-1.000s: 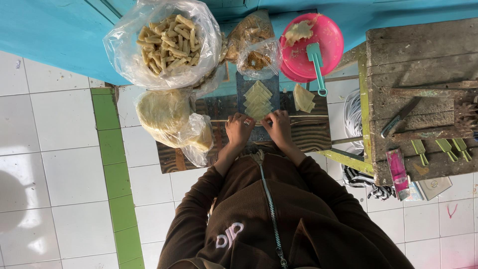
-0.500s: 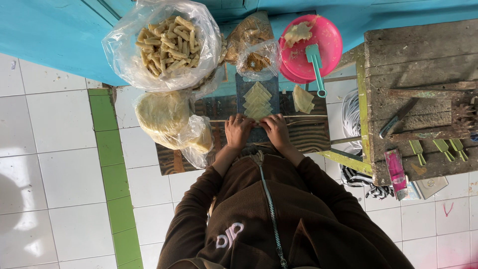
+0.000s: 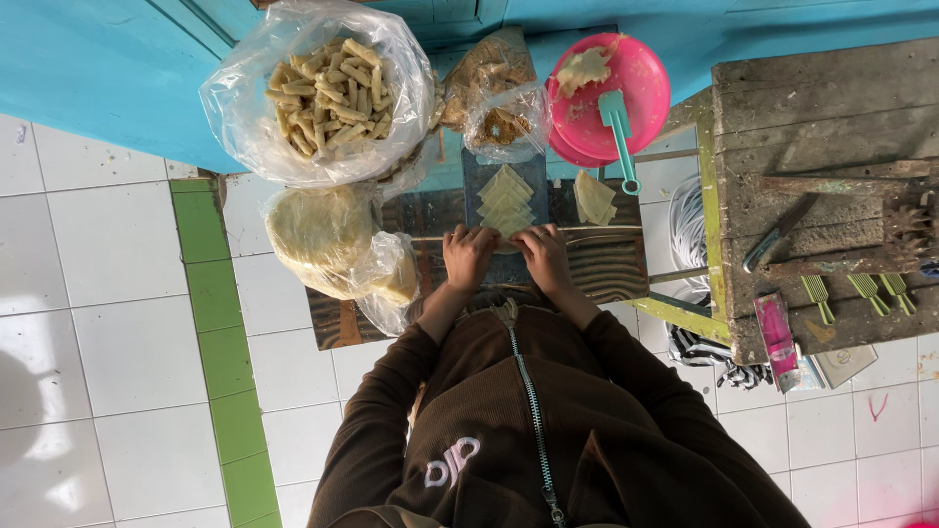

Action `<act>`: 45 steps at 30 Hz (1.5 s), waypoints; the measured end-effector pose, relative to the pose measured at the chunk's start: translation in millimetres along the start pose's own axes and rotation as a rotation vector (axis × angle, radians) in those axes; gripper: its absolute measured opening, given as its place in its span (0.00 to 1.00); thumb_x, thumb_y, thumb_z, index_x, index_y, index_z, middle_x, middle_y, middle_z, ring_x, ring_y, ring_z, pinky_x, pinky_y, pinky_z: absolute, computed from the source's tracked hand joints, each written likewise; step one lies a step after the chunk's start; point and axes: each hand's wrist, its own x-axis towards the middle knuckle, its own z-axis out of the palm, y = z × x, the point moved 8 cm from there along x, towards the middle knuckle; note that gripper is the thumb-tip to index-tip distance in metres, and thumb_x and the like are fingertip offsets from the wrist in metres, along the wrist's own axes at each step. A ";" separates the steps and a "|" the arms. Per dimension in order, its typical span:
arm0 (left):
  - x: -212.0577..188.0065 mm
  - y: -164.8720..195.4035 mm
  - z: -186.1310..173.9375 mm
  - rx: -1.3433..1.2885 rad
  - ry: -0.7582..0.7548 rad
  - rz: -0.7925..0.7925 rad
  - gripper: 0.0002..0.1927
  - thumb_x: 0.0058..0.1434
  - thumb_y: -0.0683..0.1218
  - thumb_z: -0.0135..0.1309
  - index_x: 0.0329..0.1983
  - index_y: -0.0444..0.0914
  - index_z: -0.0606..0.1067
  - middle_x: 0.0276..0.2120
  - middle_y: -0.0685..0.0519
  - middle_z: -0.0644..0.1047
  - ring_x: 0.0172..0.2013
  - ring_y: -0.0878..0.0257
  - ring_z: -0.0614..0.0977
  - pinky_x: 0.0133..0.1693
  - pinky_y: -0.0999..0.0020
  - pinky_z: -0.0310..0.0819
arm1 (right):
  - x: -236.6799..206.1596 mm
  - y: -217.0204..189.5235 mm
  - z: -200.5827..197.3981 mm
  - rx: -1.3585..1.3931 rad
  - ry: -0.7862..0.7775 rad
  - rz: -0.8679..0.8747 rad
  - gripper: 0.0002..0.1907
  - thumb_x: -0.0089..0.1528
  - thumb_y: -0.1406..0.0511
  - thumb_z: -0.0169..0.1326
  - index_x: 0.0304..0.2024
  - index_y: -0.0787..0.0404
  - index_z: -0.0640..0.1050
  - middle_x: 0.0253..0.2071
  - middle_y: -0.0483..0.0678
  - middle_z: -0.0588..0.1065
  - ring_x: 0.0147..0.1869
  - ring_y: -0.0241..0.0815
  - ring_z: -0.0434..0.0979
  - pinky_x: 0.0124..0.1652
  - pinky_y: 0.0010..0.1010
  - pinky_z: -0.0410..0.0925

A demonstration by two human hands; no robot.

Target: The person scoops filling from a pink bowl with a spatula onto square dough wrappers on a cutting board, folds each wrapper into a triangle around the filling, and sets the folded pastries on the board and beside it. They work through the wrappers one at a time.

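Seen from above, a person in a brown zip jacket bends over a low wooden tabletop (image 3: 616, 274), both hands side by side on a pale wrapper (image 3: 507, 233) at the near end of a row of wrappers (image 3: 506, 198). The left hand (image 3: 469, 256) and right hand (image 3: 543, 256) lie palms down, fingers curled onto the wrapper's near edge and pressing it; whether they pinch it cannot be told.

The row, four or five overlapping diamond-shaped sheets, lies on a dark board (image 3: 479, 171), its long axis running straight away from the person toward the blue wall (image 3: 88, 68).

Around it: one clear bag of finished rolls (image 3: 323, 88) at far left, a second bag holding a stack of round sheets (image 3: 323, 240) just beside the left hand, and a third, smaller bag of brown filling (image 3: 499, 88) beyond the board. A pink bowl (image 3: 646, 83) with a teal scoop (image 3: 618, 132) stands to the right, with one loose wrapper (image 3: 593, 198) below it. On a weathered bench (image 3: 831, 117) farther right lie a knife (image 3: 778, 233), three green forks (image 3: 861, 291) and a pink packet (image 3: 778, 328). Nothing stands between hands and row.
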 end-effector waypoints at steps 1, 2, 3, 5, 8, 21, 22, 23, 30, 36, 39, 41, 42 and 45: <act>-0.2 1.2 -2.7 0.014 0.019 0.017 0.05 0.59 0.48 0.63 0.38 0.48 0.80 0.37 0.60 0.80 0.42 0.58 0.78 0.45 0.56 0.66 | 0.2 0.1 -0.9 -0.003 0.002 0.007 0.05 0.62 0.68 0.62 0.40 0.57 0.82 0.41 0.42 0.78 0.49 0.48 0.72 0.48 0.43 0.65; -1.0 2.7 -5.0 0.027 0.037 0.032 0.05 0.58 0.48 0.63 0.38 0.48 0.81 0.37 0.60 0.80 0.42 0.58 0.77 0.45 0.56 0.66 | 0.3 0.4 -1.2 -0.006 0.003 0.014 0.05 0.61 0.67 0.63 0.40 0.57 0.82 0.40 0.42 0.78 0.48 0.48 0.72 0.48 0.43 0.65; -1.1 5.0 -6.6 0.041 0.056 0.047 0.06 0.57 0.48 0.63 0.37 0.48 0.81 0.37 0.59 0.79 0.42 0.57 0.77 0.46 0.56 0.66 | 0.6 1.4 -1.4 -0.009 0.003 0.020 0.06 0.60 0.66 0.64 0.40 0.57 0.82 0.40 0.42 0.78 0.48 0.48 0.72 0.48 0.43 0.65; 3.6 -2.3 -4.1 0.007 0.042 -0.053 0.06 0.56 0.48 0.63 0.37 0.50 0.83 0.38 0.59 0.78 0.43 0.57 0.77 0.46 0.57 0.67 | 3.7 8.4 -1.7 0.016 0.036 0.081 0.06 0.62 0.66 0.64 0.41 0.56 0.81 0.40 0.42 0.78 0.49 0.48 0.72 0.48 0.41 0.65; 7.5 -7.3 -2.5 -0.019 0.059 -0.159 0.05 0.55 0.51 0.66 0.34 0.49 0.84 0.37 0.59 0.77 0.44 0.56 0.76 0.46 0.56 0.67 | 6.0 21.3 3.5 0.036 0.010 0.206 0.05 0.62 0.66 0.64 0.41 0.55 0.82 0.38 0.45 0.76 0.47 0.50 0.71 0.46 0.41 0.64; 17.0 -6.4 2.2 -0.043 0.092 -0.167 0.17 0.58 0.53 0.65 0.46 0.45 0.75 0.43 0.53 0.75 0.46 0.52 0.76 0.48 0.55 0.67 | 13.9 -7.7 -4.8 -0.098 -0.050 -0.069 0.16 0.60 0.68 0.60 0.51 0.54 0.80 0.47 0.43 0.76 0.52 0.49 0.72 0.49 0.43 0.64; 11.9 -6.7 1.2 -0.030 0.078 -0.163 0.16 0.58 0.53 0.65 0.46 0.45 0.75 0.43 0.53 0.76 0.46 0.52 0.76 0.48 0.54 0.67 | 13.7 -6.9 -4.4 -0.123 -0.062 -0.067 0.17 0.60 0.69 0.60 0.52 0.53 0.80 0.48 0.42 0.76 0.53 0.48 0.72 0.50 0.43 0.64; 7.1 -6.2 0.8 -0.015 0.064 -0.159 0.16 0.58 0.53 0.65 0.46 0.45 0.75 0.43 0.53 0.76 0.46 0.52 0.76 0.48 0.54 0.67 | 13.4 -4.7 -4.2 -0.146 -0.073 -0.066 0.17 0.60 0.70 0.59 0.52 0.52 0.80 0.48 0.41 0.76 0.53 0.47 0.72 0.51 0.42 0.65; -1.0 -16.6 5.7 -0.005 0.015 -0.224 0.19 0.54 0.53 0.65 0.46 0.44 0.74 0.42 0.50 0.76 0.46 0.50 0.76 0.46 0.52 0.66 | -3.8 28.1 -5.2 -0.181 -0.081 -0.047 0.17 0.60 0.72 0.58 0.50 0.52 0.82 0.46 0.39 0.77 0.52 0.46 0.72 0.52 0.40 0.64; -12.3 -26.6 12.9 -0.232 0.059 -0.202 0.19 0.57 0.50 0.65 0.47 0.41 0.73 0.42 0.51 0.75 0.46 0.50 0.76 0.47 0.54 0.68 | -27.4 101.4 -6.5 0.250 -0.563 0.326 0.11 0.67 0.65 0.58 0.51 0.58 0.82 0.37 0.48 0.80 0.36 0.39 0.79 0.39 0.30 0.69; -17.0 -26.5 12.7 -0.253 0.090 -0.151 0.18 0.58 0.50 0.65 0.45 0.40 0.72 0.42 0.48 0.73 0.46 0.48 0.75 0.48 0.54 0.68 | 3.7 88.7 -25.1 0.451 -0.621 0.401 0.12 0.67 0.64 0.56 0.51 0.60 0.81 0.35 0.49 0.81 0.34 0.35 0.76 0.34 0.27 0.68; -16.9 -25.5 15.4 -0.224 0.068 -0.149 0.18 0.57 0.50 0.66 0.44 0.39 0.72 0.41 0.47 0.72 0.45 0.47 0.74 0.46 0.53 0.67 | 56.1 51.4 -43.3 0.488 -0.500 0.244 0.11 0.71 0.63 0.53 0.52 0.61 0.81 0.37 0.45 0.81 0.38 0.29 0.76 0.39 0.24 0.69; -17.0 -24.9 15.5 -0.208 0.058 -0.148 0.17 0.57 0.50 0.66 0.43 0.39 0.72 0.41 0.46 0.72 0.45 0.47 0.74 0.46 0.53 0.67 | 81.3 35.4 -50.2 0.422 -0.458 0.240 0.12 0.71 0.63 0.53 0.52 0.60 0.81 0.38 0.46 0.82 0.37 0.30 0.75 0.37 0.25 0.68; -14.9 -21.3 14.3 -0.160 0.049 -0.151 0.14 0.58 0.49 0.65 0.41 0.40 0.74 0.41 0.48 0.72 0.45 0.48 0.75 0.46 0.53 0.68 | 157.3 -30.9 -65.0 0.946 -0.291 0.099 0.17 0.73 0.64 0.49 0.63 0.63 0.72 0.54 0.47 0.78 0.52 0.30 0.79 0.50 0.24 0.73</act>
